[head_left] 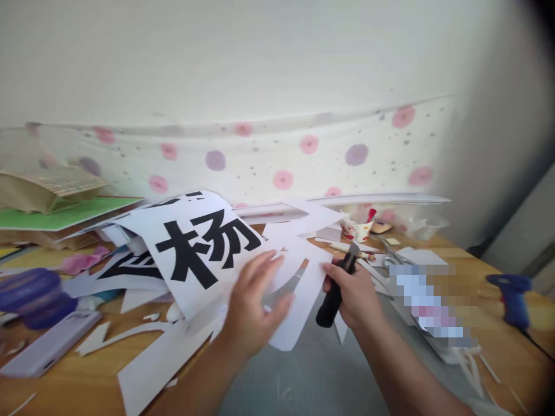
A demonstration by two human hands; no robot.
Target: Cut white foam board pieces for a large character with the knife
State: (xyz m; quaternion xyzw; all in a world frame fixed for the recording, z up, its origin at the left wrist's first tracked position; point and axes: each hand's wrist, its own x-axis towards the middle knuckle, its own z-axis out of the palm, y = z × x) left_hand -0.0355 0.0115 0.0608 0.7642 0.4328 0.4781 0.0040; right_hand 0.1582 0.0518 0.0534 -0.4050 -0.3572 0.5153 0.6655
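Observation:
My right hand [359, 297] is wrapped round a black utility knife [330, 306], its head pointing up and away from me. My left hand [251, 309] is open, fingers spread and slightly blurred, over the left side of a white sheet [299, 315] with curved cut-outs. Whether the fingers touch the sheet I cannot tell. Under both hands lies a grey-green cutting mat [299, 384]. Beyond my left hand, a white paper [208, 245] printed with a large black Chinese character slopes over other sheets.
White offcuts [156, 361] litter the wooden table [97, 387]. On the right are a blue glue gun [514, 297], scissors [394, 254] and a patterned paper cup [358, 228]. At left stand a purple container [32, 297] and a pale oblong case [50, 344]. Dotted cloth [260, 153] covers the wall behind.

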